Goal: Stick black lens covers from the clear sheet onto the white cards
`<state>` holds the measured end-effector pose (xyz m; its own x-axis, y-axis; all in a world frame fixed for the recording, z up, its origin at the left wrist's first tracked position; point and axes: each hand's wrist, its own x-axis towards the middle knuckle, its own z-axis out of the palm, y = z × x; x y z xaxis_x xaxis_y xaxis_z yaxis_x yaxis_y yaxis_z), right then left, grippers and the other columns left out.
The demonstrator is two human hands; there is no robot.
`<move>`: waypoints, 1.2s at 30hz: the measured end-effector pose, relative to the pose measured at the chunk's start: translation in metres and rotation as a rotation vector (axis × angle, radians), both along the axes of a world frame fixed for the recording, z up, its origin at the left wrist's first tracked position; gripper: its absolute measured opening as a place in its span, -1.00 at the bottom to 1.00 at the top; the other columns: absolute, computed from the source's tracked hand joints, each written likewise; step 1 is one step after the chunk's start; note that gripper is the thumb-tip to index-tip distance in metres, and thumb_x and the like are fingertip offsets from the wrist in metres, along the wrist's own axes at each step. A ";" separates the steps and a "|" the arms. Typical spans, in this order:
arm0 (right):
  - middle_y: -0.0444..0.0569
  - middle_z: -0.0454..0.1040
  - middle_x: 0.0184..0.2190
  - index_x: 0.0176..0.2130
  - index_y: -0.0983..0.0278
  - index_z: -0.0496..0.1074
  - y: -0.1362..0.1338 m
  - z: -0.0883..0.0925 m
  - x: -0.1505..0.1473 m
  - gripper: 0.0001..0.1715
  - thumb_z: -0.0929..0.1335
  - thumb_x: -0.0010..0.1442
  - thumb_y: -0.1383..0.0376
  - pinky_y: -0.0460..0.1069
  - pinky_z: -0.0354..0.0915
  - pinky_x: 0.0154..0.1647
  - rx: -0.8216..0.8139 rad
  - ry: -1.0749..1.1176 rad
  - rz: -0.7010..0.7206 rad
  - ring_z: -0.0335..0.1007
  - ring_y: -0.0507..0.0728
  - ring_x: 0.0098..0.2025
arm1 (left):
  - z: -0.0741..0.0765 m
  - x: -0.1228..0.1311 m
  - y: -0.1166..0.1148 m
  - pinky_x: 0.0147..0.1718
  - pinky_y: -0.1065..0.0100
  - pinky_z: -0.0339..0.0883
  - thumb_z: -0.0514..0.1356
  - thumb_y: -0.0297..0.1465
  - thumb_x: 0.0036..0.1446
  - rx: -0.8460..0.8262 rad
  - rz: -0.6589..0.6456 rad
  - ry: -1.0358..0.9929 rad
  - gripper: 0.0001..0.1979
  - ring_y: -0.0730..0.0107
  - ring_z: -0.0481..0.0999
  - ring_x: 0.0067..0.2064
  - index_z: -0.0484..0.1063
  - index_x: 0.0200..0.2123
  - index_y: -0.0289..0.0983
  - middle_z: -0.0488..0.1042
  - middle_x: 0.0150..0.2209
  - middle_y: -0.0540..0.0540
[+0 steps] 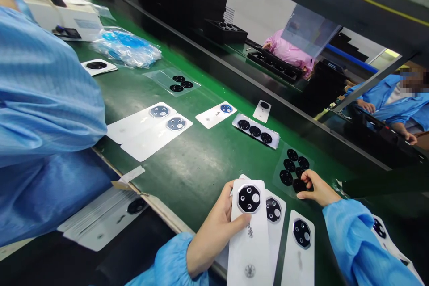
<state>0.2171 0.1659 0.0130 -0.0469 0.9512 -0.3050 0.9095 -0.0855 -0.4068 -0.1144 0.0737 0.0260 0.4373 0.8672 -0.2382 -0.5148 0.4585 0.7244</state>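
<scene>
My left hand (214, 228) grips a white phone back cover (250, 237) with a black octagonal camera ring, thumb resting just below the ring. Two more white covers (301, 250) lie beside it on the green belt. My right hand (317, 187) reaches over a clear sheet (278, 167) carrying several round black lens discs (295, 167), its fingertips pinching at one disc on the sheet's near edge. Both sleeves are blue.
Farther along the green conveyor (201, 165) lie more white covers (157, 132), a strip of three black discs (256, 130), another clear sheet with discs (179, 82) and a plastic bag (125, 47). A co-worker's blue sleeve (43, 98) fills the left. Other people work beyond the black rail.
</scene>
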 end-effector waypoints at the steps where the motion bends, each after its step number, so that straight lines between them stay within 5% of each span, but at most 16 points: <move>1: -0.17 0.24 -0.39 -0.38 0.19 0.21 -0.001 0.000 0.000 -0.56 0.46 -0.27 0.26 -0.02 0.28 -0.32 0.005 0.000 -0.001 0.22 0.05 -0.39 | 0.000 0.000 0.000 -0.30 0.40 0.35 0.26 -0.38 0.04 -0.005 -0.001 0.000 -0.45 0.35 0.47 -0.21 0.05 0.03 -0.16 0.40 -0.12 -0.06; 18: -0.10 0.22 -0.32 -0.13 0.18 0.34 -0.034 0.000 -0.014 -0.57 0.36 -0.03 0.14 0.03 0.36 -0.33 0.250 -0.015 -0.008 0.23 0.07 -0.43 | 0.006 0.002 0.002 -0.29 0.37 0.33 0.28 -0.39 0.01 -0.035 0.016 -0.009 -0.42 0.36 0.48 -0.26 0.05 0.03 -0.17 0.42 -0.10 -0.10; 27: -0.07 0.28 -0.27 -0.07 0.20 0.30 -0.037 0.000 -0.015 -0.51 0.32 0.02 0.05 0.06 0.36 -0.25 0.271 -0.051 0.001 0.29 0.09 -0.37 | 0.003 0.022 -0.013 -0.19 0.29 0.32 0.26 -0.39 0.04 -0.065 0.221 -0.088 -0.38 0.11 0.40 0.01 -0.03 0.09 -0.14 0.38 0.01 -0.18; 36: -0.06 0.40 -0.25 -0.12 0.19 0.34 -0.036 0.010 -0.019 -0.52 0.34 -0.03 0.04 0.04 0.37 -0.28 0.225 -0.129 -0.062 0.39 0.09 -0.39 | 0.003 0.025 -0.013 0.01 0.19 0.22 0.26 -0.41 0.04 -0.055 0.230 -0.104 -0.36 0.11 0.32 0.10 -0.04 0.10 -0.16 0.38 0.02 -0.18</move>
